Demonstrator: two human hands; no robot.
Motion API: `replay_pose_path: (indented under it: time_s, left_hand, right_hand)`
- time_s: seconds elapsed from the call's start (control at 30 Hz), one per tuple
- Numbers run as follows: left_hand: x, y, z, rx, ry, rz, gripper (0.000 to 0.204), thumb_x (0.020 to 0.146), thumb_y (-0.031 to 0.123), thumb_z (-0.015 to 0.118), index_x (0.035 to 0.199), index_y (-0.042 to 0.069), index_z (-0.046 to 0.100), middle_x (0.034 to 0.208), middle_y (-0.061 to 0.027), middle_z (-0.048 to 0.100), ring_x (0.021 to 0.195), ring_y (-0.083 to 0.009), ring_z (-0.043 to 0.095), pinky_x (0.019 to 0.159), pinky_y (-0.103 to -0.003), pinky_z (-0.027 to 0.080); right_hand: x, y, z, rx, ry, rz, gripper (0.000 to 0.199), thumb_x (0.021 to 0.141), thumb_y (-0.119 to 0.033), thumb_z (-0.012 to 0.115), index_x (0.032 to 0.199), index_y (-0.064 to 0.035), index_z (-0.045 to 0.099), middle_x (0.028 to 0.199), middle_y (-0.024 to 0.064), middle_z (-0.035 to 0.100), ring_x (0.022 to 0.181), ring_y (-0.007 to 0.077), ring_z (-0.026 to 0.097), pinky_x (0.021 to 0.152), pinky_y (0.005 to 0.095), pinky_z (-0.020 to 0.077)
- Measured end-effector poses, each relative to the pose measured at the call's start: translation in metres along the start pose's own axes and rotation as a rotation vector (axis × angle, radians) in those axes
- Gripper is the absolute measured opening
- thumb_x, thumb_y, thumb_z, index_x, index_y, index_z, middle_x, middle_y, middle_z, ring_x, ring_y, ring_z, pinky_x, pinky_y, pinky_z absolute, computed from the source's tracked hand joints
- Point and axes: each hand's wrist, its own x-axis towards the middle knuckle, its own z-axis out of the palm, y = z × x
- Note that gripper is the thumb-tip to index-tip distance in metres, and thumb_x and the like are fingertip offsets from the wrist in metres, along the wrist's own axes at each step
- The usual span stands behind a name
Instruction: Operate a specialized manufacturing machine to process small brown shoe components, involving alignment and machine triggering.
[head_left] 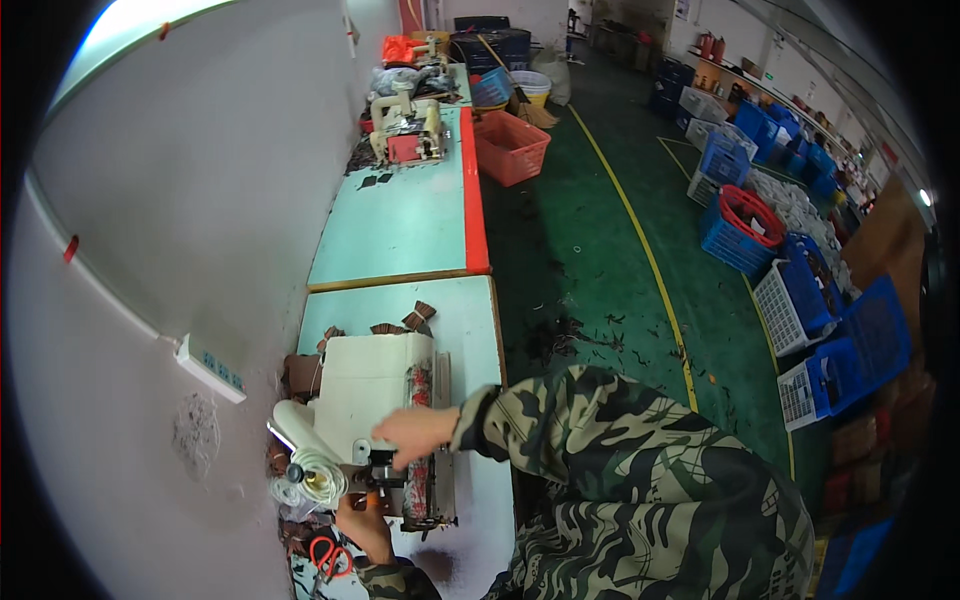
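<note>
My right hand reaches in over a cream machine that looks like a sewing machine. Its fingers are apart above a black metal part, and I see nothing held in them. Lower down, my left hand is closed at the front of that part. An orange bit shows at its fingertips, too small to name. A coil of white cord hangs on the machine's round arm, left of my hands. Along the right side of the machine runs a worn red and grey strip.
Red-handled scissors lie by my left hand. Tied bundles of brown strips sit behind the machine. A power strip is on the wall. Farther off stand another machine and a red basket. Dark scraps litter the green floor.
</note>
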Motion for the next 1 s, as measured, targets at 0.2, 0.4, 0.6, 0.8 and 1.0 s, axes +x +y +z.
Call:
replay_pose_path:
  time_s: [0.2, 0.4, 0.6, 0.8, 1.0]
  left_hand:
    - [0.009, -0.021, 0.002, -0.19, -0.064, -0.073, 0.01, 0.078, -0.001, 0.064, 0.086, -0.007, 0.063, 0.069, -0.0114, 0.065, 0.049, -0.0145, 0.06, 0.043, -0.027, 0.049]
    - [0.008, -0.005, 0.003, -0.471, -0.213, -0.223, 0.007, 0.084, 0.0, 0.058, 0.086, -0.007, 0.06, 0.069, -0.0125, 0.063, 0.05, -0.017, 0.062, 0.041, -0.029, 0.051]
    - [0.009, -0.01, -0.007, -0.227, -0.119, -0.149, 0.006, 0.077, -0.003, 0.06, 0.079, -0.007, 0.064, 0.062, -0.0141, 0.063, 0.049, -0.0209, 0.062, 0.042, -0.032, 0.051]
    - [0.026, -0.016, 0.017, -0.014, -0.261, -0.07, 0.021, 0.079, 0.015, 0.064, 0.076, -0.005, 0.069, 0.063, -0.0123, 0.068, 0.055, -0.0194, 0.065, 0.055, -0.032, 0.051]
    - [0.028, -0.01, 0.004, -0.299, -0.371, -0.281, 0.012, 0.083, 0.002, 0.058, 0.086, -0.006, 0.066, 0.066, -0.0106, 0.066, 0.052, -0.0149, 0.063, 0.044, -0.026, 0.047]
  right_hand:
    - [-0.029, 0.0, 0.038, 0.084, 0.14, 0.036, 0.03, 0.068, -0.021, 0.07, 0.089, -0.0012, 0.061, 0.081, 0.0149, 0.063, 0.082, 0.0348, 0.06, 0.071, 0.0445, 0.0491]
    - [-0.036, -0.018, 0.058, -0.048, 0.223, 0.034, 0.032, 0.071, -0.019, 0.068, 0.095, -0.0004, 0.059, 0.091, 0.0152, 0.055, 0.093, 0.0344, 0.055, 0.076, 0.0443, 0.0488]
    - [-0.034, -0.013, 0.076, 0.069, 0.159, 0.004, 0.034, 0.07, -0.02, 0.067, 0.099, -0.0037, 0.06, 0.093, 0.0159, 0.059, 0.093, 0.0357, 0.056, 0.078, 0.045, 0.0482]
    - [-0.042, 0.007, 0.06, 0.066, 0.196, 0.054, 0.033, 0.073, -0.021, 0.065, 0.103, -0.0059, 0.063, 0.093, 0.0158, 0.06, 0.089, 0.034, 0.058, 0.078, 0.0437, 0.0474]
    - [-0.029, -0.008, 0.059, 0.106, 0.115, 0.1, 0.032, 0.076, -0.02, 0.067, 0.102, -0.0041, 0.061, 0.091, 0.0146, 0.058, 0.085, 0.0345, 0.06, 0.075, 0.0431, 0.0491]
